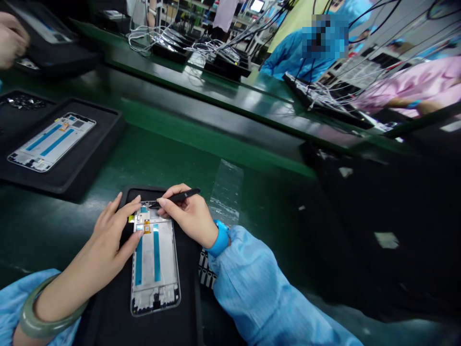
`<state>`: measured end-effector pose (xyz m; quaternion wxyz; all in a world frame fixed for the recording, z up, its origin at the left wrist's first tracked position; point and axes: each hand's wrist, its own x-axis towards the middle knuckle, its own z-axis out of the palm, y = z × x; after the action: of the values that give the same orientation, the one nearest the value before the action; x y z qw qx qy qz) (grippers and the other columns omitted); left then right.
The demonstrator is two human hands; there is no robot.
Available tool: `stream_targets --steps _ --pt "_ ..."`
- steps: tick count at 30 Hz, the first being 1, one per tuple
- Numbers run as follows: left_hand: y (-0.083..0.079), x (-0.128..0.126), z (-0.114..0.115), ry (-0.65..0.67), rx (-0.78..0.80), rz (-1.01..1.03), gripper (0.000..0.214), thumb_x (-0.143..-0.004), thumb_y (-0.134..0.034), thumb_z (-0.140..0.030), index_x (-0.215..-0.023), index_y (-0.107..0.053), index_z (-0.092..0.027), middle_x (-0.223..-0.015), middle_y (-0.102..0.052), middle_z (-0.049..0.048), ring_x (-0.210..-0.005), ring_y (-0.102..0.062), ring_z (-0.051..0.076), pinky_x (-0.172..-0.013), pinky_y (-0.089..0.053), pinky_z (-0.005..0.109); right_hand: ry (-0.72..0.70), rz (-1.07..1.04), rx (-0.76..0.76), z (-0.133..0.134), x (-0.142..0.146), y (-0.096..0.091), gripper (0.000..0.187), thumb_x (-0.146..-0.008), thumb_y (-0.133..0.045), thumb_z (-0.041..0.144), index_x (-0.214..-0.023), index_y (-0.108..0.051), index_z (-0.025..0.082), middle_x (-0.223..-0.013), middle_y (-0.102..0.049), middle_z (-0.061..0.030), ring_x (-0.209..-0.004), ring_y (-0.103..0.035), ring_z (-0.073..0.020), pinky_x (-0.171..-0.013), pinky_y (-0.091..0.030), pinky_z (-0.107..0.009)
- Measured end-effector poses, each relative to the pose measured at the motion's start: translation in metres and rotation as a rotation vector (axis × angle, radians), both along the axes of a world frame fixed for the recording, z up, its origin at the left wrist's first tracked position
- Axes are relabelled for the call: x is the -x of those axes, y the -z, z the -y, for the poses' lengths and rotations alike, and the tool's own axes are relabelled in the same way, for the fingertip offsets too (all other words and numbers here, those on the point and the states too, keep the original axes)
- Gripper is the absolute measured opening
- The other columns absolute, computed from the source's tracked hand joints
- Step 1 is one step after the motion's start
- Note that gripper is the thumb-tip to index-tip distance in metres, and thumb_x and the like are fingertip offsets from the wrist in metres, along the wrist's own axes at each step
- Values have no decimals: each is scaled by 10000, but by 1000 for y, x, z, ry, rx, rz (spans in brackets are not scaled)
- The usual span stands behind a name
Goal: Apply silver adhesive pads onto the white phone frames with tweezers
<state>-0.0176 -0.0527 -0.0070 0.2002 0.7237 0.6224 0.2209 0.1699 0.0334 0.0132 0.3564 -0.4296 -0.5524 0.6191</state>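
At the far left, a co-worker's hand is seen above a black tray, and a second black tray lies nearer, with a white-backed phone frame laid in it, marked by blue adhesive strips. On the green workbench in front of the person, a phone mid-frame is laid upright along a black mat, its long edges running away from the person. Blue adhesive strips and a small orange part are seen on it. The left hand, with a pale green bangle at the wrist, is placed at the frame's upper left; its fingers are spread apart, with the fingertips at or just over the frame's upper portion, and nothing is gripped. Slim black tweezers are pinched between the thumb and fingers of the right hand, their tips brought to the frame's far edge; whether anything is clamped by those tips cannot be told. A blue wrist strap is worn above that hand, and a clear plastic film lies just beyond it. Far right, bundled white cables run over black trays, and a co-worker's pink sleeve is seen beyond them.
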Motion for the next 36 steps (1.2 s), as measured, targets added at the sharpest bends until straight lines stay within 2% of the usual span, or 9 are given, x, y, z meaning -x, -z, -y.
stream_targets --steps 8,12,16,23,27,30,33,36 --pt "0 0 -1 11 -37 -2 453 -938 -411 -416 -1367 -355 -280 -1466 -456 65 -1446 -234 300 -1096 -338 591 -14 9 -19 0 0 1 224 -772 -708 350 -845 -547 212 -681 -624 29 -651 -691 -143 -646 -568 -276" --pt "1 1 -1 34 -66 -37 421 -942 -404 -401 -1345 -403 -280 -1470 -452 42 -1450 -219 303 -1100 -335 589 -27 35 -46 -1 -1 3 208 -782 -699 343 -854 -557 210 -685 -631 24 -655 -695 -151 -640 -560 -275" --pt "2 1 -2 93 -155 -154 396 -948 -396 -357 -1327 -478 -280 -1472 -447 27 -1433 -243 319 -1100 -337 588 -50 74 -98 -2 -1 4 185 -812 -662 352 -861 -558 206 -691 -642 15 -665 -699 -157 -646 -563 -286" --pt "-7 -7 -3 142 -268 -471 418 -915 -415 -262 -1293 -568 -173 -1400 -516 132 -1280 -454 391 -997 -435 575 -86 148 -192 -3 -2 6 127 -833 -634 317 -844 -568 208 -704 -653 10 -685 -694 -153 -652 -567 -288" --pt "-12 -15 -1 115 -318 -614 437 -867 -462 -200 -1283 -580 -142 -1381 -533 155 -1190 -513 443 -914 -476 564 31 2 -126 -8 -3 -2 203 -811 -669 371 -856 -546 216 -714 -637 25 -669 -689 -134 -638 -582 -268" --pt "-12 -20 1 98 -329 -639 430 -864 -457 -183 -1270 -588 -133 -1378 -535 158 -1195 -506 450 -906 -479 558 129 -183 -77 -14 0 -13 267 -797 -676 423 -860 -508 224 -829 -652 19 -742 -699 -119 -681 -596 -254" --pt "-9 -20 1 77 -333 -614 417 -880 -438 -198 -1264 -589 -139 -1386 -530 144 -1222 -489 432 -929 -469 555 78 -206 -71 -20 9 -15 268 -783 -685 400 -869 -502 225 -858 -643 18 -785 -694 -115 -718 -595 -254" --pt "-7 -19 1 60 -323 -586 420 -893 -423 -211 -1282 -572 -156 -1393 -525 122 -1235 -479 413 -953 -453 557 19 -142 -57 -23 17 -5 238 -778 -667 322 -892 -483 222 -839 -630 19 -771 -685 -117 -732 -591 -276"
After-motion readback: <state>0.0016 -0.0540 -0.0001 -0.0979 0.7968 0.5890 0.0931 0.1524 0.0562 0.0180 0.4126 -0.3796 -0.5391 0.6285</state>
